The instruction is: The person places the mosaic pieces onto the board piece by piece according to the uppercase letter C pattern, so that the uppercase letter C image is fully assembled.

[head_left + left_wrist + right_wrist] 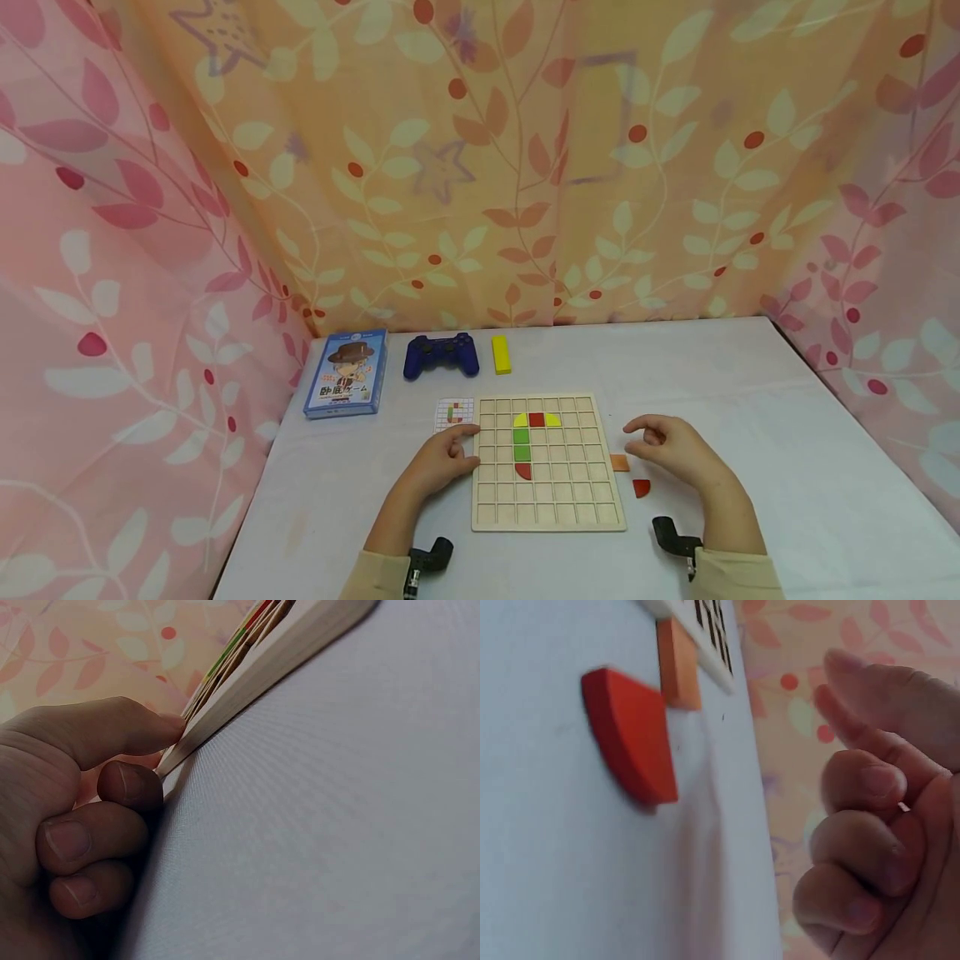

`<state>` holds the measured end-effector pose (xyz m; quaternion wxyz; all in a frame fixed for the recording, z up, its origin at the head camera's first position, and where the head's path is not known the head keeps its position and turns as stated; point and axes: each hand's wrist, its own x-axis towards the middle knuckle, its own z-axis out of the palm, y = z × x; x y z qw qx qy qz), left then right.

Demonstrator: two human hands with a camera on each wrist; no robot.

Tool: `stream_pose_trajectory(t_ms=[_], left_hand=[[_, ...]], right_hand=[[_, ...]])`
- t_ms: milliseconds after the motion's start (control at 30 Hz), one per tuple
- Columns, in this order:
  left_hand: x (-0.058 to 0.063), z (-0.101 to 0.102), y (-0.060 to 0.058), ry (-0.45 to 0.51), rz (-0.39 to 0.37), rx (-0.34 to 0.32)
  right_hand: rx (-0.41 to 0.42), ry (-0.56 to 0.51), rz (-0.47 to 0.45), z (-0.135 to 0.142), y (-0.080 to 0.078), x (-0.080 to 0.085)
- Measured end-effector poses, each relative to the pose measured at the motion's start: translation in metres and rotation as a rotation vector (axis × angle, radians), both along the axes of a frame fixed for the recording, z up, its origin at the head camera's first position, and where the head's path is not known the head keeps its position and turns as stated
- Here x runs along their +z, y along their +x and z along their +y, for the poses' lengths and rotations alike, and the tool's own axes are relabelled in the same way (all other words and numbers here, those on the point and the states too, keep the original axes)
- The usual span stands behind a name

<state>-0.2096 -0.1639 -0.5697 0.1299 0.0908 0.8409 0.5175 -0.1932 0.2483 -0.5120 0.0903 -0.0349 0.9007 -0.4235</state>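
A wooden grid board (pixel 547 507) lies on the white table. Set in its cells are a red square (pixel 536 420) between two yellow quarter-rounds (pixel 552 421), two green squares (pixel 521 452) below, then a red quarter-round (pixel 523 472). My left hand (pixel 438 458) touches the board's left edge with thumb and index fingertip spread apart; its other fingers are curled, as the left wrist view shows. Over the table right of the board hovers my right hand (pixel 678 450), holding nothing, thumb and index extended. Near it lie an orange block (pixel 679 664) against the board's edge and a loose red quarter-round (pixel 634 735).
A small pattern card (pixel 454 412) lies at the board's upper left. Farther back are a blue boxed game (pixel 347 375), a dark blue game controller (pixel 441 356) and a yellow bar (pixel 501 355). Patterned curtains (pixel 525 167) enclose the table at the back and sides.
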Motion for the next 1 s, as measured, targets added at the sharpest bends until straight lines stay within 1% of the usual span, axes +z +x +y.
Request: stream_pose_trajectory(t_ms=[133, 200, 333, 433, 667, 833, 1000], left_hand=[[0.000, 0.000, 0.000, -0.006, 0.000, 0.004], [0.000, 0.001, 0.000, -0.009, 0.002, 0.006], [-0.001, 0.001, 0.001, -0.013, -0.006, 0.013], [-0.001, 0.001, 0.001, -0.010, -0.013, 0.014], [0.000, 0.001, 0.001, -0.015, -0.020, 0.011], [0.000, 0.001, 0.001, -0.015, -0.024, 0.009], [0.000, 0.001, 0.001, -0.014, -0.023, 0.012]], right_hand=[[0.008, -0.012, -0.073, 0.004, 0.000, -0.009], [0.030, -0.019, -0.107, 0.004, 0.000, -0.013], [0.091, -0.024, -0.139, 0.003, 0.001, -0.019], [0.109, -0.027, -0.143, 0.001, 0.003, -0.021], [0.063, -0.031, -0.160, -0.001, 0.005, -0.020], [0.016, 0.010, -0.152, -0.002, 0.005, -0.015], [-0.009, 0.070, -0.109, -0.003, 0.003, -0.005]])
